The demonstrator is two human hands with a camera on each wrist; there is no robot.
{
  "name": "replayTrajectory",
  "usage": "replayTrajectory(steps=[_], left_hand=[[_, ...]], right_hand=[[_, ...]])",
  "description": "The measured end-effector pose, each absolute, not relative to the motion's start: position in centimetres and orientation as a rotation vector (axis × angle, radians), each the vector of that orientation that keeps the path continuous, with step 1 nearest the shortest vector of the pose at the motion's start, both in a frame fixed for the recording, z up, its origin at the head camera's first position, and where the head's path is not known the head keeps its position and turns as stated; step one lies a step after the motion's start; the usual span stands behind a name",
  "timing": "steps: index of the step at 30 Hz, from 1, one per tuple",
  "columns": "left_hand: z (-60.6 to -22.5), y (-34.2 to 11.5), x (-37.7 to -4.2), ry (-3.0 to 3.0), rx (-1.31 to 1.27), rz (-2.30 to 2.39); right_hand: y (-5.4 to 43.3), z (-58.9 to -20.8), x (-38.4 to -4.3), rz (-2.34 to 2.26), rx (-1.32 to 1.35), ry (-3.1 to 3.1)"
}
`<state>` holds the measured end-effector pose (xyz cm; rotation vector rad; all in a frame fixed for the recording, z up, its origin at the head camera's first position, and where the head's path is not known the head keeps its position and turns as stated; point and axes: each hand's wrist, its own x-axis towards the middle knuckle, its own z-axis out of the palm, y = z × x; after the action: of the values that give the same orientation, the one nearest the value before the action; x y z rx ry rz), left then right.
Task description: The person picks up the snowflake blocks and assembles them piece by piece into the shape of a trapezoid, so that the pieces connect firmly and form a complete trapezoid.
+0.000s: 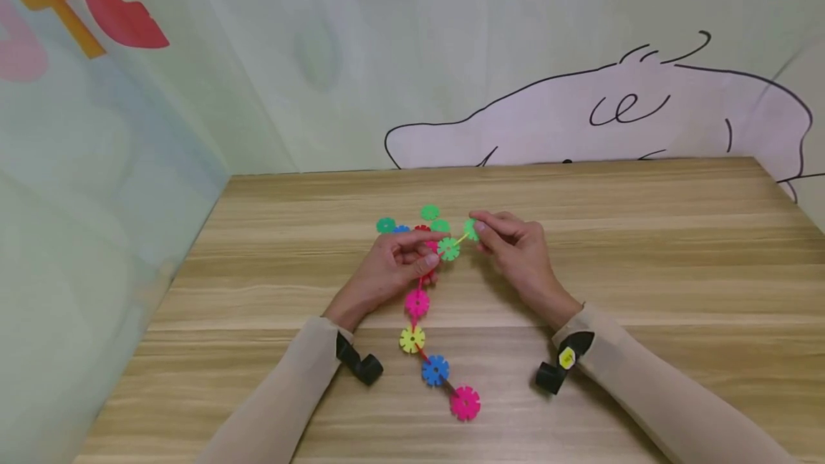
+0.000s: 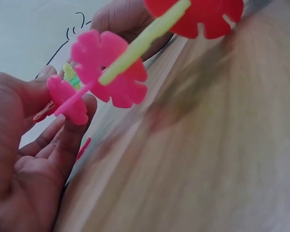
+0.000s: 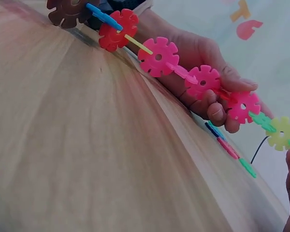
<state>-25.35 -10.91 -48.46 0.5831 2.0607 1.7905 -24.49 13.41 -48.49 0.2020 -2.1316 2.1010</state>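
Note:
A chain of notched plastic snowflake discs, slotted into one another at angles, runs between both hands and down towards the front. My left hand [image 1: 393, 263] pinches the chain between thumb and fingers near a green disc [image 1: 448, 248]; in the left wrist view a pink disc [image 2: 67, 99] sits between its fingertips. At the chain's upper end, my right hand [image 1: 522, 256] pinches another green disc [image 1: 472, 230] by thumb and forefinger. From the left hand the chain hangs past a yellow disc [image 1: 412, 339] and a blue disc [image 1: 435, 371] to a pink end disc [image 1: 465, 403].
Behind the left hand, several loose discs lie on the wooden table [image 1: 644, 235], among them a light green disc [image 1: 430, 212] and a darker green disc [image 1: 386, 225]. A printed backdrop [image 1: 290, 56] rises at the table's far edge.

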Motion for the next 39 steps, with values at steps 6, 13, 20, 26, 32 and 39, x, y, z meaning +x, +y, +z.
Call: replayTrajectory(steps=[6, 13, 20, 26, 32, 39], left_hand=[[-48.3, -11.1, -25.2, 2.113, 0.593, 1.774], [-48.1, -11.2, -25.3, 2.105, 0.583, 1.773], [-47.6, -12.6, -25.3, 2.062, 0.470, 1.797], [-47.6, -14.1, -25.2, 2.032, 0.366, 1.955], [-48.2, -14.4, -25.6, 1.866, 0.351, 2.125], [-48.2, -14.5, -25.6, 1.774, 0.360, 2.184]], right_hand=[[13.2, -48.3, -24.5, 2.134, 0.232, -2.157], [12.8, -48.3, -24.9, 2.155, 0.269, -2.160], [10.8, -48.5, -26.1, 2.139, 0.396, -2.245], [10.5, -48.4, -27.8, 1.795, 0.350, -2.382], [11.0, -48.9, -28.7, 1.374, 0.501, -2.655], [10.5, -48.6, -28.7, 1.175, 0.650, -2.728]])
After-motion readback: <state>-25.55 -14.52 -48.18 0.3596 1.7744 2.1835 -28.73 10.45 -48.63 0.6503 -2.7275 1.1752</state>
